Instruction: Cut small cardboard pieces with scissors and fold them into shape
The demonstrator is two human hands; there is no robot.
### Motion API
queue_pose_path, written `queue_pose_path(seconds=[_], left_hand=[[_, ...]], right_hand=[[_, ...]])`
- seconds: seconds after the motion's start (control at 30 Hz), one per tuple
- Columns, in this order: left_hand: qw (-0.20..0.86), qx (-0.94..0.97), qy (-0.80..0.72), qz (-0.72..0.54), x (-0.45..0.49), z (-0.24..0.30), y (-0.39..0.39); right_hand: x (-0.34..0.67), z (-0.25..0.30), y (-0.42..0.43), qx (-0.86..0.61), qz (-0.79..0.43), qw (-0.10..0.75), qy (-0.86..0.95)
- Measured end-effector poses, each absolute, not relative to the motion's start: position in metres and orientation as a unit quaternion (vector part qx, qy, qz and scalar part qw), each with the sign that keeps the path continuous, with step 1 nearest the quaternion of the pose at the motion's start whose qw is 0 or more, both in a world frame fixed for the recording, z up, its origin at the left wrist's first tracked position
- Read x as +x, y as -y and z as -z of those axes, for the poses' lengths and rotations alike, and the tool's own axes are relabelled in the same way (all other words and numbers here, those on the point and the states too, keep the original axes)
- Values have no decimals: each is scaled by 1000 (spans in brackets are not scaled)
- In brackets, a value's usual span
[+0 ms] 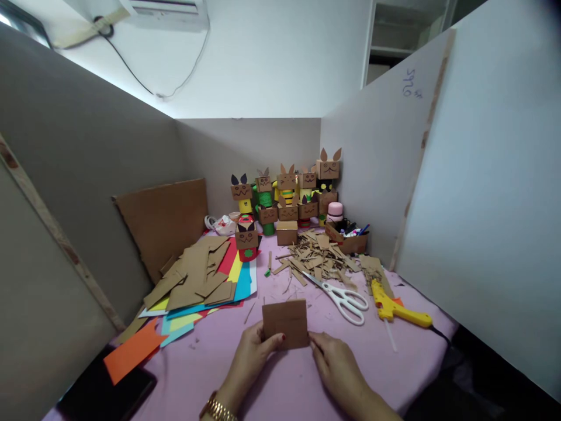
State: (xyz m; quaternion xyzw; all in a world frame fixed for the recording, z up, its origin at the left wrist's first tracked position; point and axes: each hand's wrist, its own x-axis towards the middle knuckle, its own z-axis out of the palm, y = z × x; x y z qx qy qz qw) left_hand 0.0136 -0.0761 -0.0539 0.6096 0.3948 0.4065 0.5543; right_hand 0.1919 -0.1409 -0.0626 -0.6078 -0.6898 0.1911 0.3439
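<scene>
A small brown cardboard square (287, 320) is held upright above the pink-covered table. My left hand (253, 355) grips its left side, with the thumb across the front face and the fingers behind. At the lower right edge of the square, the fingertips of my right hand (336, 363) are pressed together against the cardboard. Just beyond lie white-handled scissors (344, 301), blades pointing to the back left. To the right is a yellow glue gun (397, 309) with a glue stick (390, 336) under it.
Cut cardboard pieces (193, 272) lie over coloured paper (245, 280) at left, near an orange sheet (134, 351). Behind are a heap of cardboard scraps (322, 257), several box-headed animal figures (287, 181) and a pen box (350, 241). Grey panels (363, 164) enclose the table.
</scene>
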Motion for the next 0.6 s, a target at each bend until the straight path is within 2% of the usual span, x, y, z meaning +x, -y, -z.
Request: queue_pose_path(seconds=[0.13,0.6], left_hand=[[556,600,-402,-411,15,55,76],[526,638,-394,-401,13,53,80]], right_hand=[[182,63,145,-642,-180,312,677],[191,64,140,-567,-267,412,661]])
